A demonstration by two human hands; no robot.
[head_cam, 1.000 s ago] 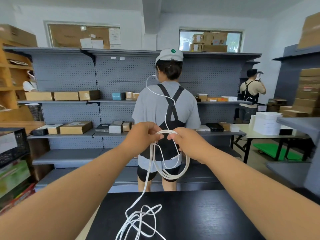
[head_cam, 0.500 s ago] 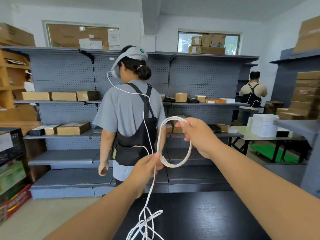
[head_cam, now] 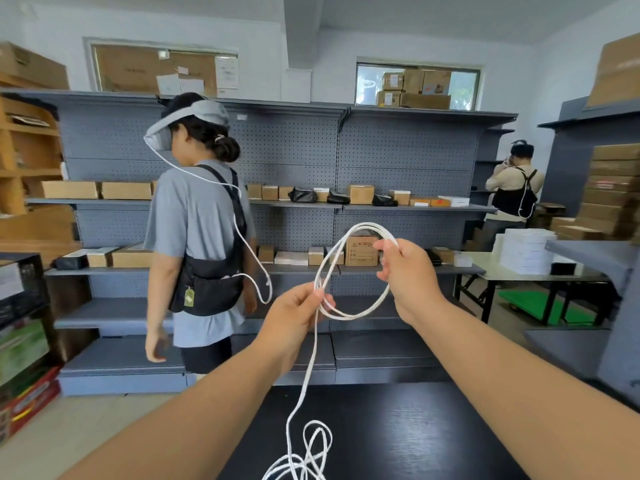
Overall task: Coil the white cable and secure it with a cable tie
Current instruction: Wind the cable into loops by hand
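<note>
1. The right hand [head_cam: 410,271], right of the frame's centre, is closed on the top right of a coil of white cable [head_cam: 347,317]. The strands are pinched between its thumb and curled fingers.
2. The left hand [head_cam: 294,318], lower and just left of centre, grips the cable at the coil's lower left, where the strands cross. Its fingers are curled round them.
3. The coil hangs between the two hands as a few roughly round turns, held up in the air above the black table [head_cam: 398,427].
4. From the left hand a single strand drops to the table at the bottom of the frame. There the uncoiled rest of the cable lies in loose tangled loops at the bottom edge.
5. Through the coil a cardboard box [head_cam: 360,252] shows on the grey shelving [head_cam: 381,161] behind.
6. Left of centre a person in a grey shirt [head_cam: 197,216] stands in front of the shelving, wearing a black harness with a thin white wire running down from the headgear.
7. At the right of the frame a second person [head_cam: 512,192] stands well back, near a stack of white boxes [head_cam: 526,249] on a light table.
</note>
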